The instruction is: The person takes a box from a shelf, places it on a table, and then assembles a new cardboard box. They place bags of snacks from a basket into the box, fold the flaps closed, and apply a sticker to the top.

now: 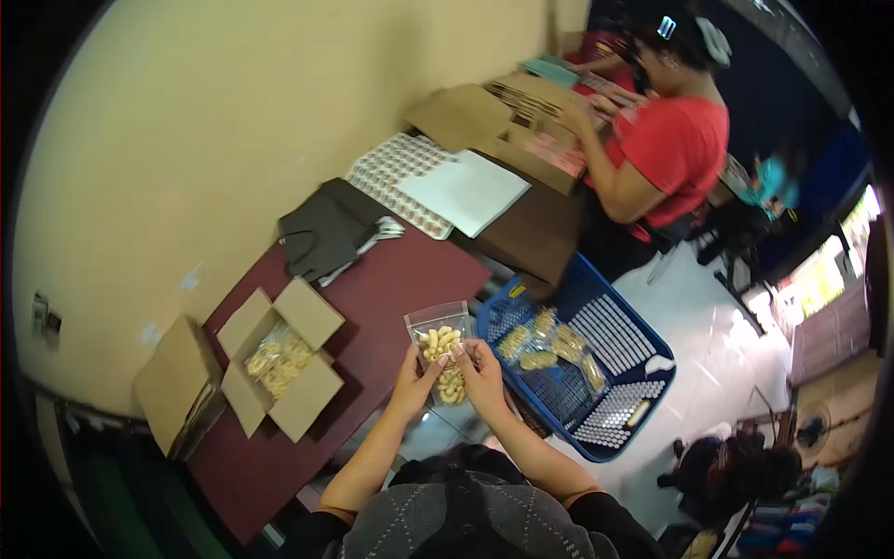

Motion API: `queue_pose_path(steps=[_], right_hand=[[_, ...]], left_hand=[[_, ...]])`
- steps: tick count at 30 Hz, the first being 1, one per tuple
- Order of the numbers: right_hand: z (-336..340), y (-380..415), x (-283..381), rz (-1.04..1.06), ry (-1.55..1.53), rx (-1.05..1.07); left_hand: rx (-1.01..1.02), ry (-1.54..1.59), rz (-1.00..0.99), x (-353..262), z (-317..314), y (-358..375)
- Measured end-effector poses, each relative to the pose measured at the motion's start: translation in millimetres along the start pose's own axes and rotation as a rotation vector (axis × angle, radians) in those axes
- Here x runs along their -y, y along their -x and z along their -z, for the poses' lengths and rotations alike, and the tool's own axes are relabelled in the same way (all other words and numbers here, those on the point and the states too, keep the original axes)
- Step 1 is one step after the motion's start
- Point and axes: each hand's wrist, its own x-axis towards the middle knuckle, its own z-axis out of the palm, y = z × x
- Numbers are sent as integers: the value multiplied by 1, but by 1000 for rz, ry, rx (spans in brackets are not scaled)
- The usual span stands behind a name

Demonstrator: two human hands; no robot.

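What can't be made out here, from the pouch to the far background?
All in the head view:
Pouch, middle: partly covered by the left hand and right hand.
Open box, floor: hidden under bagged contents.
Patterned sheet: print too small, partly under white paper.
Person in teal: blurred.

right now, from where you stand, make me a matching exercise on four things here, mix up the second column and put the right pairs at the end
1. pouch of cashews
2. blue basket
3. box of nuts
4. white paper

A. flaps spread, on the maroon table
B. partly over the printed sheet
C. held by left hand and right hand
D. beside the table, with bags inside

Pairs: 1-C, 2-D, 3-A, 4-B
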Motion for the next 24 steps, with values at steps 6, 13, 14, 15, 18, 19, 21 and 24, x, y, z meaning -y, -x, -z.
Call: queue_pose_path(steps=[6, 13, 14, 15, 18, 19, 21, 24], right_hand=[[-168, 53, -19, 5, -94, 257], [-309, 113, -63, 60, 61, 567], [-318, 117, -62, 47, 56, 640], [-328, 120, -59, 50, 51, 673], [-347, 130, -50, -141, -93, 793], [-350, 130, -47, -147, -87, 810], [-356, 131, -47, -157, -139, 832], [-358, 124, -46, -130, -118, 917]], left_hand=[[-196, -5, -51, -50, 150, 89], [-432, 144, -96, -88, 275, 180], [-431, 52, -129, -90, 283, 189], [-431, -41, -159, -92, 289, 195], [-521, -47, -166, -96, 296, 209], [-572, -33, -156, -98, 294, 209], [-584, 61, -163, -104, 293, 208], [-686, -20, -284, -101, 291, 200]])
